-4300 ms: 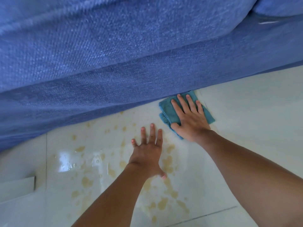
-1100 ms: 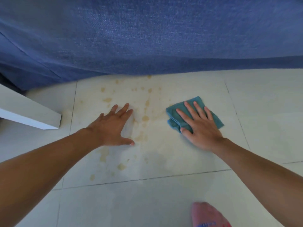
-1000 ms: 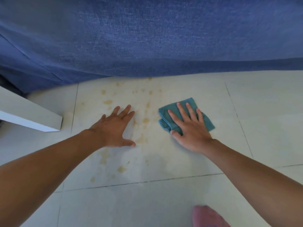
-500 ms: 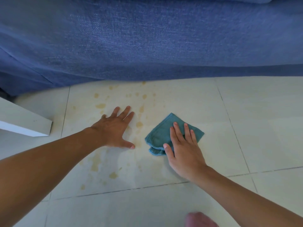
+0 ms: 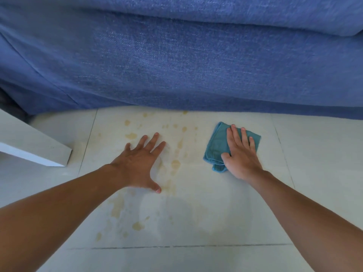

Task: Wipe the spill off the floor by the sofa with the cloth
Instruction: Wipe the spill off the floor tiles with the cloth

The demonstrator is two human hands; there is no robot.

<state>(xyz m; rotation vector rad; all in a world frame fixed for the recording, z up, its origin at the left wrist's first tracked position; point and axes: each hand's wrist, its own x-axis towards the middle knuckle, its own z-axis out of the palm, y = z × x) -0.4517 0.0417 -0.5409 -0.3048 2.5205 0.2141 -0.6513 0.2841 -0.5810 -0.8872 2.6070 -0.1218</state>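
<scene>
A yellowish spill (image 5: 175, 164) lies in drops and smears on the pale floor tiles (image 5: 196, 222), just in front of the blue sofa (image 5: 176, 59). A folded teal cloth (image 5: 218, 146) rests flat on the floor at the spill's right side. My right hand (image 5: 240, 156) presses down on the cloth with flat, spread fingers. My left hand (image 5: 140, 163) is planted flat on the floor in the middle of the spill, fingers apart, holding nothing. More drops (image 5: 137, 225) lie nearer to me, below the left wrist.
A white furniture corner (image 5: 33, 148) juts in low at the left. The sofa's base closes off the far side of the floor. Tile joints (image 5: 176, 247) run across the floor near me and at the right.
My right hand has slid the cloth to the right and farther toward the sofa than half a second ago. My left hand has stayed planted on the floor.
</scene>
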